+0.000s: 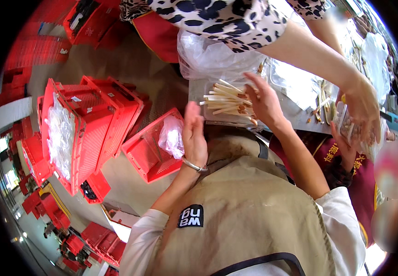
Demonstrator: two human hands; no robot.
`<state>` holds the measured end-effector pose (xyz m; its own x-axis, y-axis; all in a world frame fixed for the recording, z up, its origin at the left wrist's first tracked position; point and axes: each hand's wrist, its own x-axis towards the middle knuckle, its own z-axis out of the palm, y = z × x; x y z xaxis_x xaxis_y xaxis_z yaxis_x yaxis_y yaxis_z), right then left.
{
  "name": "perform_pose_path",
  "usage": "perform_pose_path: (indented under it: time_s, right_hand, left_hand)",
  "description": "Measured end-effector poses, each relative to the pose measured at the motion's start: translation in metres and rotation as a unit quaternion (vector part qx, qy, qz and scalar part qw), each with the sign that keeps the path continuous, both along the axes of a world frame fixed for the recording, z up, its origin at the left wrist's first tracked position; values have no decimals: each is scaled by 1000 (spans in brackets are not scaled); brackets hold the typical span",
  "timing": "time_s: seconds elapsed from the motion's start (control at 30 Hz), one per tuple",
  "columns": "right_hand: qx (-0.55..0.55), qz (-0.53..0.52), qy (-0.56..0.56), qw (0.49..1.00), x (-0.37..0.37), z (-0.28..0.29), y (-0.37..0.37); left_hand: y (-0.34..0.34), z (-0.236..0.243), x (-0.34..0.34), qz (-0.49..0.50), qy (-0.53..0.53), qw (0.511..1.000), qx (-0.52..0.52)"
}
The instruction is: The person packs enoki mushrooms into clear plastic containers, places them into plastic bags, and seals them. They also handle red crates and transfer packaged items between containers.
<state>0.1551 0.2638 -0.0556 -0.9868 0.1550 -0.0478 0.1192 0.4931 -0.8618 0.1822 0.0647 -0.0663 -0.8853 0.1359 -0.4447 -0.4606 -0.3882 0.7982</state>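
Observation:
A bundle of long pale stalks with brownish ends (226,99), perhaps mushrooms, lies in a clear shallow tray on the grey table's near edge (198,92). My left hand (194,140), a silver bangle at its wrist, is upright beside the left ends of the stalks, fingers stretched out and holding nothing. At the bundle's right end is my right hand (267,102), thumb and fingers apart; whether it touches the stalks I cannot tell. Both palms face inward, with the bundle between and beyond them.
Across the table, a person in spotted clothing reaches an arm (318,55) to the right. Another person's hand (343,147) is near a clear box (344,122). Clear plastic bags (208,55) lie at the back. Red crates (102,115) stack at left; one (146,154) holds a pinkish bag.

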Motion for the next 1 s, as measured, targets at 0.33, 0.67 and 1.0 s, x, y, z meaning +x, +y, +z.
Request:
perform_pose_path:
  time_s: [0.33, 0.67, 1.0]
  right_hand:
    - [-496, -348, -47, 794, 46, -10, -8]
    - [-158, -252, -1, 955, 68, -45, -15]
    - [152, -95, 134, 975, 48, -47, -13]
  left_hand:
    - [20, -81, -20, -108, 247, 943, -196]
    - [10, -48, -45, -202, 456, 761, -415]
    - [41, -62, -64, -233, 572, 625, -477]
